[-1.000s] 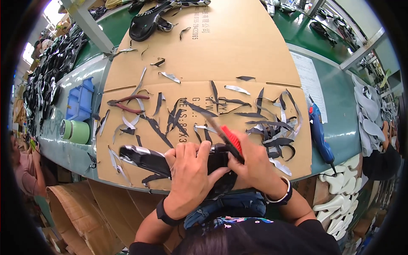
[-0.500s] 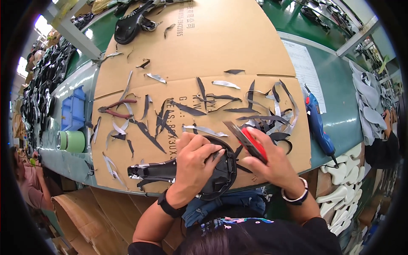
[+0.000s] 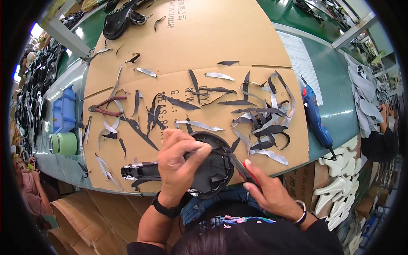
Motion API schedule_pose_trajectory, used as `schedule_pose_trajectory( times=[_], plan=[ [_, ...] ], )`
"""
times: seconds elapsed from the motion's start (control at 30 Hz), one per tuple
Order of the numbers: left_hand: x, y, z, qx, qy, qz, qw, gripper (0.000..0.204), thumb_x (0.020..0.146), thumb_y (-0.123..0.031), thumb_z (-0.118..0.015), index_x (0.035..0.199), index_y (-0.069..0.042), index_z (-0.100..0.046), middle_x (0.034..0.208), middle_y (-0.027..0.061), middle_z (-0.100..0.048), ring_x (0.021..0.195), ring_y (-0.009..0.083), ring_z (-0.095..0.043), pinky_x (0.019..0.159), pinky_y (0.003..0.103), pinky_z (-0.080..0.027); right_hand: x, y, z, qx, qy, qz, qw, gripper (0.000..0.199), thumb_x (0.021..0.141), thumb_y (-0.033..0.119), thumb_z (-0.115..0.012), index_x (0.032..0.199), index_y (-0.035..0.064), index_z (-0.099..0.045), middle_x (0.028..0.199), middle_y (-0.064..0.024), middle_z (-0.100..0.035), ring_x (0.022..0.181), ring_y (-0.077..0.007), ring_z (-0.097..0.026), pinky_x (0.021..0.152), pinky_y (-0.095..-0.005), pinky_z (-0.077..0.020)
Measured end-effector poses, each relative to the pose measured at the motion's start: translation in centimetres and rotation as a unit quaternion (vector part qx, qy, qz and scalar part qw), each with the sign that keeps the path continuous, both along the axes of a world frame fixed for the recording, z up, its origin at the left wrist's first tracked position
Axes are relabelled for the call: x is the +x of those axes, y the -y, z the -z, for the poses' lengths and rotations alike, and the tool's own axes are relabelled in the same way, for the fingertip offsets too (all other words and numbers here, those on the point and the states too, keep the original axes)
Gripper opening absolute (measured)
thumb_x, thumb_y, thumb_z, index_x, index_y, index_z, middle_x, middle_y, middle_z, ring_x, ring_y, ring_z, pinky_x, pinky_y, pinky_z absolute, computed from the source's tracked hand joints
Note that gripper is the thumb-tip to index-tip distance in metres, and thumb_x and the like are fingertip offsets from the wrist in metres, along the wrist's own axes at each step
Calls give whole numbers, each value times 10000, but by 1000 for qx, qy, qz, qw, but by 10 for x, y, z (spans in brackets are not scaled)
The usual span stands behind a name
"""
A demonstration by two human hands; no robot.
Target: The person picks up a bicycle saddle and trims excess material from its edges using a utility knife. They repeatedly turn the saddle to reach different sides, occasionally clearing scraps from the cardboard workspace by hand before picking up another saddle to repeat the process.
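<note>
Saddle [image 3: 211, 173] at near edge of cardboard [image 3: 204, 46], power tool [image 3: 313, 114] right

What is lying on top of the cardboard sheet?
On the cardboard sheet: red-handled pliers, dark and pale strips, and a black saddle at the far end. Whatever lies under the nearer saddle and left hand is covered.

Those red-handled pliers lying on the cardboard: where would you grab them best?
Probably around both red handles, coming from the right: the pliers lie with handles spread that way, metal nose pointing left.
</note>
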State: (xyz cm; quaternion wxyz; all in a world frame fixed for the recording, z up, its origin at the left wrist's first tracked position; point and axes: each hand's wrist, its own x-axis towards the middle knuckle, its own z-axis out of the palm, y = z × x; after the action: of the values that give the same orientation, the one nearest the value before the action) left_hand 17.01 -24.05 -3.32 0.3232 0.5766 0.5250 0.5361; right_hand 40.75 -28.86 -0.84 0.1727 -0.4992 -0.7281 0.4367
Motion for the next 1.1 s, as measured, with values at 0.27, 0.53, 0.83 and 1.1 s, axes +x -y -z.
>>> schedule_pose_trajectory(
  times=[0.27, 0.53, 0.83, 1.1],
  plan=[
    [-22, 1, 7, -15, 238, -37, 971, 209, 968, -165, -560, 966, 27, -640, 1030, 66, -565, 911, 134, -491, 813, 264, -371, -4, 15, -13, -67, 21, 47, 996, 541, 916, 191, -605, 1406, 90, -400, 1086, -228, -646, 940, -396, -642, 776, -390, -533],
    [-72, -18, -42, -439, -32, 162, 883, 431, 788, -140, -730, 1152, 50, -597, 944, 75, -686, 802, 116, -622, 721, 282, -505, -17, -60, -12, 25, 154, -140, 978, 580, 849, 137, -653, 1394, 158, -457, 999, -179, -662, 749, -353, -644, 642, -393, -506],
    [-27, 62, -15, -330, 177, -121, 919, 336, 809, -79, -692, 1119, 25, -612, 925, 35, -641, 815, 111, -560, 757, 253, -457, -26, 0, 30, 101, -116, -48, 987, 562, 931, 135, -593, 1417, 84, -316, 883, -177, -668, 602, -330, -635, 548, -391, -490],
    [52, 123, 2, -115, 10, -315, 942, 256, 833, -63, -700, 999, 15, -520, 958, 118, -456, 871, 259, -491, 791, 343, -402, -15, 60, 5, -292, -80, 72, 950, 568, 959, 168, -545, 1441, 111, -249, 642, -115, -586, 559, -264, -627, 543, -371, -462]
  ],
)
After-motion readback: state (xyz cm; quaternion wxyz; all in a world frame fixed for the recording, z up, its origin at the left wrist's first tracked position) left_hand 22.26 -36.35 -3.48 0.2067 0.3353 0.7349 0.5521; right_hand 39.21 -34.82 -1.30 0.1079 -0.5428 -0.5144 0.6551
